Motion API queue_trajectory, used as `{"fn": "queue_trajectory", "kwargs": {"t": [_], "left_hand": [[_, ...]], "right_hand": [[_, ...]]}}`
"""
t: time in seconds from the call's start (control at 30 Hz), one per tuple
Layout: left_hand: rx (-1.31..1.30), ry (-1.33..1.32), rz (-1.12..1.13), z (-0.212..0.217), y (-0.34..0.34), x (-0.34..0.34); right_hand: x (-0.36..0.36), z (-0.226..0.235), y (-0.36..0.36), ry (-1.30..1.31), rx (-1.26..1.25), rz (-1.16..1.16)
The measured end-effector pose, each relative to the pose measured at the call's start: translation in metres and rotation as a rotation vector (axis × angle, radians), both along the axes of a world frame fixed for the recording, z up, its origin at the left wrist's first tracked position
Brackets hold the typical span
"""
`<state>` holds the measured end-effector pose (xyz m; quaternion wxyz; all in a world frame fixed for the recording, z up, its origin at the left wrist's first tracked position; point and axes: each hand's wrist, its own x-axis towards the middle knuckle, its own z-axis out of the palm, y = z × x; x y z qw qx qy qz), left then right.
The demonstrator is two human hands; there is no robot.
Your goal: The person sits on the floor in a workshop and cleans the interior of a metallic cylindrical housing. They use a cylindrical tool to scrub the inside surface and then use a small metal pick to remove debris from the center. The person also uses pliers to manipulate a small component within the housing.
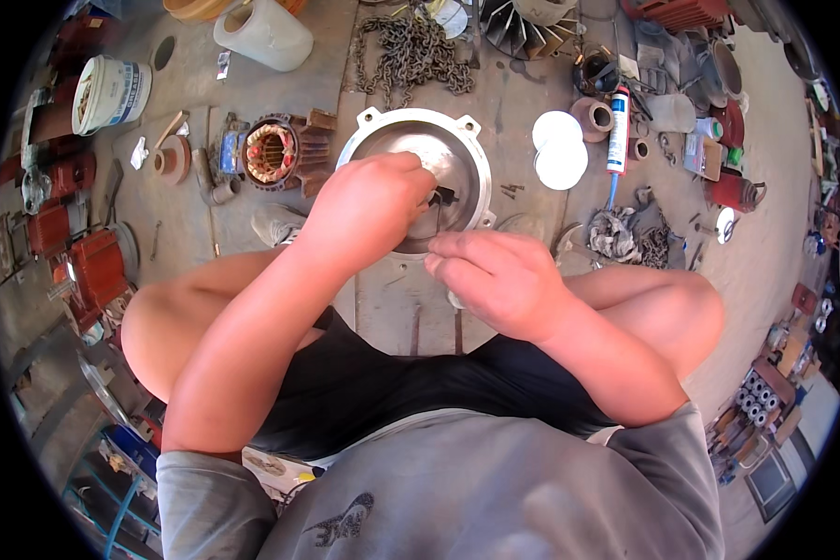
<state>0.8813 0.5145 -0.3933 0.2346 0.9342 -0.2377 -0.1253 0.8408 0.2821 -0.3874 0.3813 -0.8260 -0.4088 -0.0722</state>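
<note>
All around the round metal housing spreads a stained, cluttered workshop floor. The housing lies open side up and looks stiff, smooth and fairly heavy, best lifted by its outer lugs. Beyond it is a chain heap; left of it, a finned motor body. The left hand bends over its interior, fingers near a small dark piece, probably light; the right hand is at its near rim. Whether either grips anything, I cannot tell.

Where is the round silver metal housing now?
At the head view's upper centre, the silver housing sits right of the ribbed brown casing, left of two white discs.
</note>
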Motion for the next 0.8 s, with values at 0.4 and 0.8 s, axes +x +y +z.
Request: {"fn": "queue_trajectory", "kwargs": {"t": [0.4, 0.8], "left_hand": [[0.006, -0.021, 0.005, -0.005, 0.0, 0.0], [0.034, -0.013, 0.012, -0.002, -0.001, -0.002]], "right_hand": [[0.008, 0.01, 0.004, 0.046, -0.057, 0.071], [0.025, 0.003, 0.003, 0.142, 0.132, -0.114]]}}
